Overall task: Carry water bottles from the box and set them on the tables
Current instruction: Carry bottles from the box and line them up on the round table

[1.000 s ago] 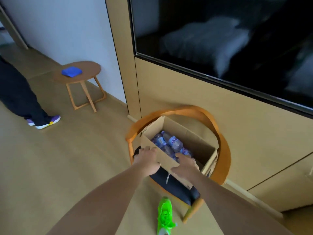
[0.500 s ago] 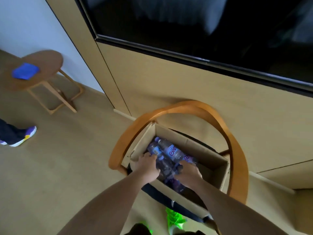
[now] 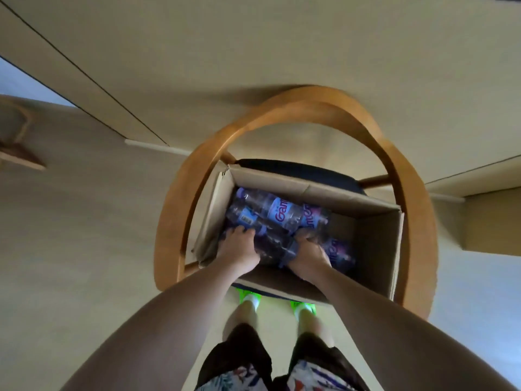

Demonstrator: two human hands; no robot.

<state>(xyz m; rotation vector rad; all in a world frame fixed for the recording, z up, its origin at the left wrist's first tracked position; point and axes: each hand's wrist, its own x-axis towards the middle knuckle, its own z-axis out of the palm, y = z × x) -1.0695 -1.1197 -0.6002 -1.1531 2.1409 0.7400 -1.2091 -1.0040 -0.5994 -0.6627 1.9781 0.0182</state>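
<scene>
Reaching down into the open brown cardboard box (image 3: 375, 244) that sits on the dark seat of a round-backed wooden chair (image 3: 406, 176), the person has both hands among the clear plastic water bottles with purple-and-white labels (image 3: 282, 214), which lie on their sides, heaped toward the left half of the box. The step in hand looks like taking hold of bottles to lift out, and it would go best if each hand closed round the middle of a single bottle's body rather than its cap end, since the smooth, thin plastic will probably flex and slip if pinched at one end. Lifting straight up, clear of the near box wall, should keep the light box from being dragged off the seat. The left hand (image 3: 239, 249) lies palm down over the dark bottle nearest the left wall, fingers spread and bent over its curve; whether they have truly closed round it cannot be told from above. The right hand (image 3: 308, 253) likewise lies palm down, its fingers curled forward over a bottle near the middle of the heap, with another labelled bottle just beside it to the right; its hold is equally unclear, as the fingertips are hidden among the bottles. Both forearms run nearly parallel, stretched forward and down from the shoulders, wrists straight, crossing the near rim of the box.
</scene>
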